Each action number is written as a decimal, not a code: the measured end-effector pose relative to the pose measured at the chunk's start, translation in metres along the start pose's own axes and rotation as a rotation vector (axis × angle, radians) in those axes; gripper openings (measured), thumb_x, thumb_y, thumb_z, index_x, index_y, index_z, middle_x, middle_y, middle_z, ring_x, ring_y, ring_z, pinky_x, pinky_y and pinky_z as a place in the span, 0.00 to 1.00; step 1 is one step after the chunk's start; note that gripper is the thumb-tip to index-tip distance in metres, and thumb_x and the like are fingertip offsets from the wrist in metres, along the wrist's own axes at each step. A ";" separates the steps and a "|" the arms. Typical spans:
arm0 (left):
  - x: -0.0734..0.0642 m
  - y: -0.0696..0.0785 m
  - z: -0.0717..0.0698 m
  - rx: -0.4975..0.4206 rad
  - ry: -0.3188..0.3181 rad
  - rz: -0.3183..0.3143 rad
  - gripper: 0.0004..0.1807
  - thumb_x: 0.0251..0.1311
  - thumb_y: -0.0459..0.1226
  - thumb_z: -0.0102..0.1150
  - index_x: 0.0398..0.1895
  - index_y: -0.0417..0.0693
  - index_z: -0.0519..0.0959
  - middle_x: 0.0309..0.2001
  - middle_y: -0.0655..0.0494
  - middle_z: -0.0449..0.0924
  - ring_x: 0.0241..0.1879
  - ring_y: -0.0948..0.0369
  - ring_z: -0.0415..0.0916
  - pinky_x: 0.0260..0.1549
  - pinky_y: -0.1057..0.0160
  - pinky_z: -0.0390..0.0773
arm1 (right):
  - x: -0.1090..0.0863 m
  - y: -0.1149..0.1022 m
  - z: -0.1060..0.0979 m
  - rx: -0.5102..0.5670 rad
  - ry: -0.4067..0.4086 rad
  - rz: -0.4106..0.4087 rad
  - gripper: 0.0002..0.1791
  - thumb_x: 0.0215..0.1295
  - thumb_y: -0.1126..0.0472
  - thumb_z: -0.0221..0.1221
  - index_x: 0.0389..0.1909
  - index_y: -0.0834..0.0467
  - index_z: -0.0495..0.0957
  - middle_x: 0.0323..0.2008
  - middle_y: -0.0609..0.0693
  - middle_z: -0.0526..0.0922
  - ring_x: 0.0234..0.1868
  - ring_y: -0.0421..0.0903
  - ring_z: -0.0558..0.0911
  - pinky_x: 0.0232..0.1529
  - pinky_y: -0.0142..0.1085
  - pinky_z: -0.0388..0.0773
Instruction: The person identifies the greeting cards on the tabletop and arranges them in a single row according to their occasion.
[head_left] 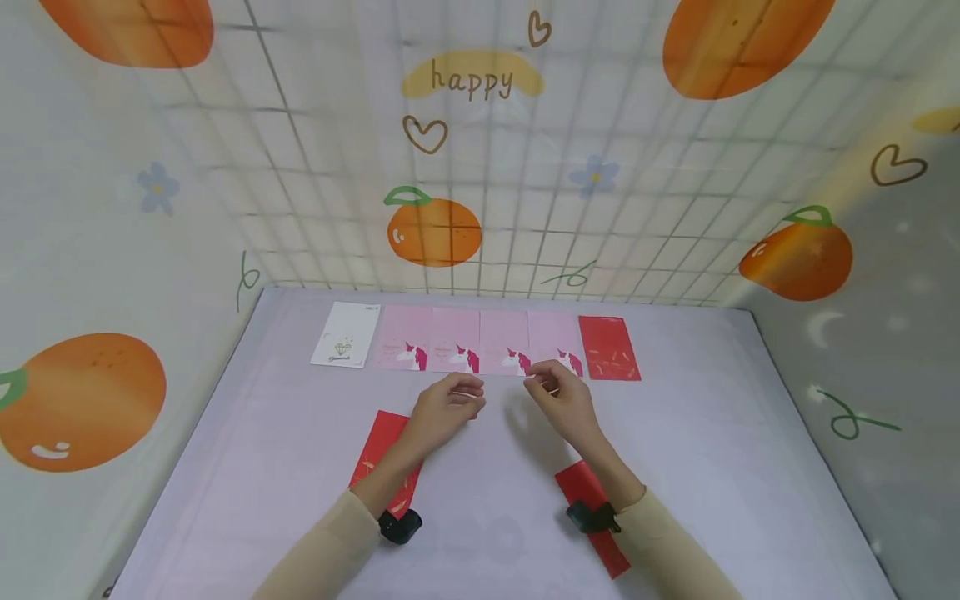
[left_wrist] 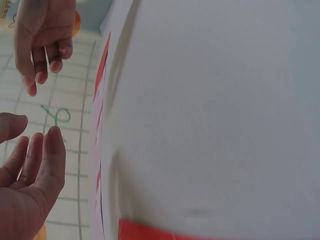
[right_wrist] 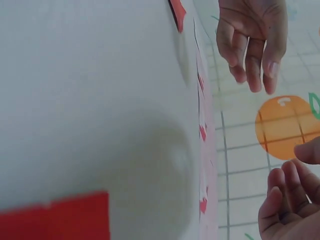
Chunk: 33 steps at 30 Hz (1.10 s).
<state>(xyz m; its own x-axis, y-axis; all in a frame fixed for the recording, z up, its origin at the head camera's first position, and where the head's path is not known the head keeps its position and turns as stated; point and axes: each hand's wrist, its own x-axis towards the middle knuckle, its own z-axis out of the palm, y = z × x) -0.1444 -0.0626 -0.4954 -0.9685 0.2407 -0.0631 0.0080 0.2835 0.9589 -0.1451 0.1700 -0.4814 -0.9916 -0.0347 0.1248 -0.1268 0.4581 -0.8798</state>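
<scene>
My left hand (head_left: 447, 406) hovers above the middle of the table, fingers loosely bent with nothing in them. Facing it across a small gap is my right hand (head_left: 564, 406), also holding nothing, its thumb and fingertips close together. A red paper piece (head_left: 382, 433), like a card or envelope, lies under the left forearm, partly hidden. Beneath the right wrist lies another red piece (head_left: 609, 557), partly covered by the wrist camera. Both wrist views show the left hand (left_wrist: 35, 185) and the right hand (right_wrist: 295, 205) apart, palms partly visible.
Along the table's back lies a row: a white card-like piece (head_left: 345, 335) with a diamond print, several pink pieces (head_left: 453, 325) with unicorns, and a red piece (head_left: 609, 348) at the right end. Behind hangs a patterned cloth (head_left: 322, 208) over a grid.
</scene>
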 end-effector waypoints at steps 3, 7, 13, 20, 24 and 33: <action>-0.007 -0.003 -0.010 0.007 0.017 -0.002 0.18 0.64 0.39 0.67 0.55 0.45 0.79 0.45 0.58 0.83 0.42 0.61 0.84 0.40 0.60 0.83 | 0.000 0.000 0.009 0.014 -0.005 -0.020 0.10 0.66 0.61 0.66 0.46 0.57 0.82 0.33 0.46 0.81 0.33 0.46 0.81 0.34 0.34 0.80; -0.016 -0.006 -0.021 0.014 0.031 -0.016 0.18 0.64 0.40 0.67 0.55 0.45 0.79 0.46 0.58 0.82 0.44 0.61 0.83 0.42 0.61 0.83 | 0.000 0.000 0.020 0.036 -0.017 -0.051 0.09 0.65 0.62 0.66 0.45 0.56 0.82 0.32 0.45 0.81 0.32 0.45 0.80 0.32 0.34 0.80; -0.027 -0.016 -0.036 0.055 0.071 -0.023 0.17 0.64 0.41 0.67 0.54 0.50 0.80 0.47 0.60 0.82 0.46 0.63 0.83 0.43 0.62 0.83 | -0.001 -0.001 0.037 0.053 -0.051 -0.059 0.09 0.66 0.62 0.66 0.46 0.57 0.82 0.33 0.44 0.81 0.33 0.45 0.79 0.34 0.33 0.80; -0.038 -0.024 -0.056 0.110 0.101 0.002 0.18 0.63 0.41 0.68 0.55 0.56 0.79 0.49 0.62 0.82 0.47 0.62 0.82 0.43 0.62 0.83 | -0.001 -0.002 0.056 0.052 -0.093 -0.050 0.09 0.66 0.62 0.65 0.45 0.57 0.82 0.31 0.45 0.79 0.32 0.44 0.79 0.32 0.33 0.79; -0.041 -0.026 -0.068 0.131 0.120 -0.016 0.19 0.62 0.42 0.68 0.56 0.55 0.78 0.51 0.60 0.81 0.48 0.60 0.82 0.41 0.60 0.84 | 0.000 0.002 0.065 0.056 -0.111 -0.033 0.08 0.65 0.63 0.65 0.44 0.57 0.82 0.31 0.45 0.78 0.32 0.44 0.78 0.33 0.33 0.78; -0.049 -0.039 -0.094 0.131 0.155 -0.098 0.22 0.61 0.42 0.69 0.58 0.52 0.77 0.54 0.53 0.80 0.48 0.53 0.83 0.36 0.57 0.85 | -0.005 0.002 0.084 0.070 -0.174 -0.026 0.16 0.65 0.62 0.65 0.52 0.57 0.77 0.33 0.45 0.78 0.32 0.43 0.78 0.30 0.32 0.77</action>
<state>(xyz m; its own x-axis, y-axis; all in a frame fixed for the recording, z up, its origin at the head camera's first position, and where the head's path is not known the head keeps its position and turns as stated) -0.1207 -0.1723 -0.5035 -0.9928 0.0637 -0.1009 -0.0652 0.4188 0.9057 -0.1421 0.0961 -0.5221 -0.9768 -0.2017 0.0716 -0.1475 0.3920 -0.9081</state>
